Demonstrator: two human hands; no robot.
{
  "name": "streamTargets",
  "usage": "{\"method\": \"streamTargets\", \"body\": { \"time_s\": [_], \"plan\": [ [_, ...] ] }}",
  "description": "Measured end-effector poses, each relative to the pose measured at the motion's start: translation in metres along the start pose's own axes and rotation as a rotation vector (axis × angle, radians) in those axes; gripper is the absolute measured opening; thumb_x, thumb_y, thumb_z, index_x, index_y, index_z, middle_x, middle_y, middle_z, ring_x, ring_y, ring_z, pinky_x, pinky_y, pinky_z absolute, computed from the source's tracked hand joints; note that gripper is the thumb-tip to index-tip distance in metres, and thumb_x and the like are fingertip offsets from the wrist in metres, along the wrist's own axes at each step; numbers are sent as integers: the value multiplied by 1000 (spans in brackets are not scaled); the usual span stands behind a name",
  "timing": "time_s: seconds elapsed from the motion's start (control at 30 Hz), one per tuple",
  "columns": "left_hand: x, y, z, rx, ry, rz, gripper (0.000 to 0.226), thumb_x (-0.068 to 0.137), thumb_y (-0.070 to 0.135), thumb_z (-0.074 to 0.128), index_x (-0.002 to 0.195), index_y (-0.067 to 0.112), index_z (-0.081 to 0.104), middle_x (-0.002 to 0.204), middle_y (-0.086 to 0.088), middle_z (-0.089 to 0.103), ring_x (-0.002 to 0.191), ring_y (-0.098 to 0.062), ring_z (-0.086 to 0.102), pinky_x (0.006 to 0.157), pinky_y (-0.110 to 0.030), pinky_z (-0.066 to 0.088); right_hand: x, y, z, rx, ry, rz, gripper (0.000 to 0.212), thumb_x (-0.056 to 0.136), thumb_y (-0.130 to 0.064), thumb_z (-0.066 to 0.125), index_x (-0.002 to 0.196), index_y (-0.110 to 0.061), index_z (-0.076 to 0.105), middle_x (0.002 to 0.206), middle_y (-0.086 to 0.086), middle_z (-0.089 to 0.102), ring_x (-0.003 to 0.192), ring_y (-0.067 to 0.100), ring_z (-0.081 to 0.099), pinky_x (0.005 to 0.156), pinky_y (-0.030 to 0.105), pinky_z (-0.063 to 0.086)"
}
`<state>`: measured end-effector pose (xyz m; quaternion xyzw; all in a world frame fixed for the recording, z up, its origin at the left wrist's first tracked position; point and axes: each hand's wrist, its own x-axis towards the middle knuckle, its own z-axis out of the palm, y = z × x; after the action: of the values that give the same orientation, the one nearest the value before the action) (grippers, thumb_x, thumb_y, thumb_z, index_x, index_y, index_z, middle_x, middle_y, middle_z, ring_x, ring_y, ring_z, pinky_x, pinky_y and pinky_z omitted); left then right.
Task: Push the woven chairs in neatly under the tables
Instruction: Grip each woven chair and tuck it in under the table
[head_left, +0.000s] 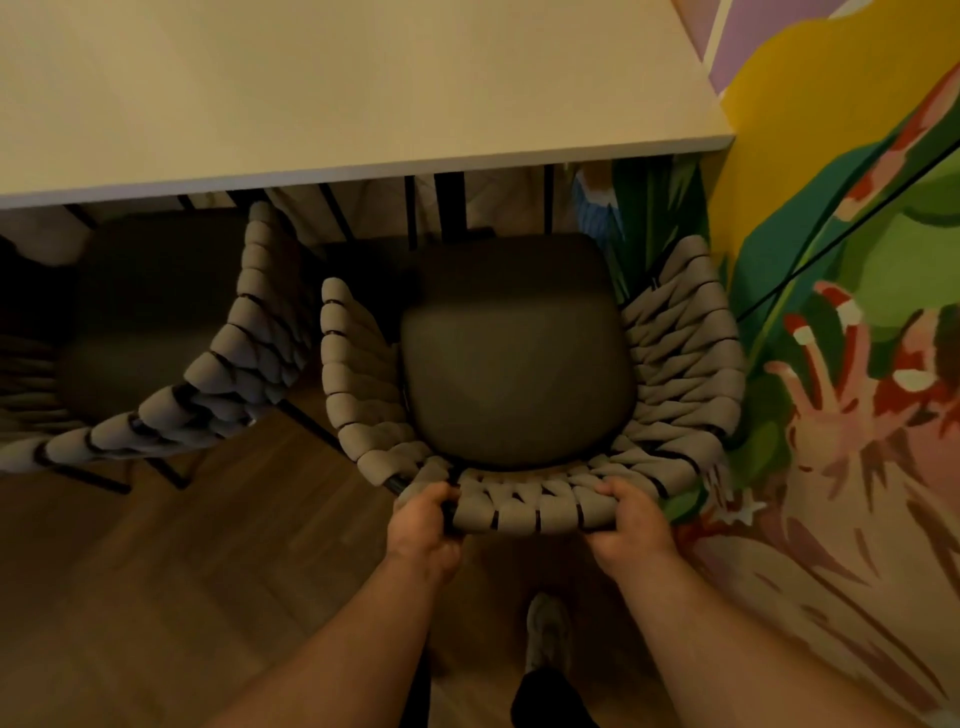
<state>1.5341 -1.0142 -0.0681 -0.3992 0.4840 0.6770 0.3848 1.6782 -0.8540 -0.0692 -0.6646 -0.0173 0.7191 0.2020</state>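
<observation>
View from above, one worktop (363, 78) ahead of the grips. Its near edge runs across the view and its corner lies ahead and to the right, near a painted wall (857, 260) that runs along the right side. The wood floor (156, 571) lies below.

We count two chairs. The right chair (519, 364) stands directly ahead of both grips, and most of its dark seat shows short of the worktop edge. The left chair (156, 338) stands to the left, angled, with its seat partly in the worktop's shadow.

We count two grips. The left grip (423, 519) and the right grip (631, 519) each curl round the woven top rail of the right chair's back, set apart along it. One shoe (545, 634) shows below, between the forearms.

We judge the step in hand to be pushing in the right chair. The next move calls for an even, straight push from both grips, keeping the chair off the wall. The left chair then needs squaring.
</observation>
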Motion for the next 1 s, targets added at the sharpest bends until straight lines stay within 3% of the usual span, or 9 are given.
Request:
{"method": "streamTargets", "body": {
  "time_s": [0.07,0.17,0.3,0.47,0.6,0.7,0.83,0.9,1.0],
  "plan": [
    [0,3,0,-7,-11,24,63,92,-16,57,146,15,53,135,-24,62,116,-48,67,83,-60,63,-2,1,2,25,-13,-23,54,93,7,63,141,-17,63,131,23,69,118,46,67,99,64,55],
    [0,11,-2,-27,-21,36,67,85,-16,65,145,11,56,137,-27,63,116,-48,68,85,-64,62,-7,5,6,40,-16,-57,44,93,7,62,130,-15,65,129,23,70,115,45,68,91,61,58],
    [13,18,-12,6,-64,34,90,61,-7,81,147,-1,53,143,-35,57,122,-52,65,84,-59,61,-12,14,5,-8,-73,-74,50,96,5,61,144,-8,60,121,24,71,108,41,70,83,54,59],
    [28,35,-8,29,-102,78,106,46,-1,92,145,2,55,140,-35,59,125,-54,63,94,-72,55,-3,18,25,35,-79,-78,62,94,6,63,152,-12,55,136,28,67,121,47,66,102,61,55],
    [41,51,2,47,-84,73,73,72,-7,76,142,1,57,141,-32,60,125,-52,62,95,-73,54,12,22,46,45,-58,-75,66,94,7,64,155,-16,53,135,27,66,116,46,67,105,61,54],
    [49,56,10,57,-80,83,52,85,-9,68,136,-3,59,141,-30,61,119,-47,66,89,-62,61,17,20,60,48,-87,-69,61,94,7,63,151,-14,56,133,25,68,113,44,68,99,59,56],
    [56,69,25,62,-96,94,54,91,-9,64,140,12,57,131,-25,66,113,-44,70,81,-56,64,15,9,78,-47,-98,-76,34,98,0,66,130,-11,67,124,21,70,111,38,68,89,53,58],
    [61,77,37,90,-64,77,52,92,-8,63,140,11,57,130,-26,65,112,-45,70,88,-61,62,13,0,89,-126,-94,-78,19,100,-2,68,116,-11,68,122,20,69,110,38,67,87,54,59],
    [56,86,44,242,-39,79,52,88,3,72,138,11,59,130,-24,66,113,-43,69,97,-62,59,5,-7,100,-327,-36,-128,31,98,-11,76,126,-12,64,123,18,67,107,36,67,85,53,60]
  ]
}}
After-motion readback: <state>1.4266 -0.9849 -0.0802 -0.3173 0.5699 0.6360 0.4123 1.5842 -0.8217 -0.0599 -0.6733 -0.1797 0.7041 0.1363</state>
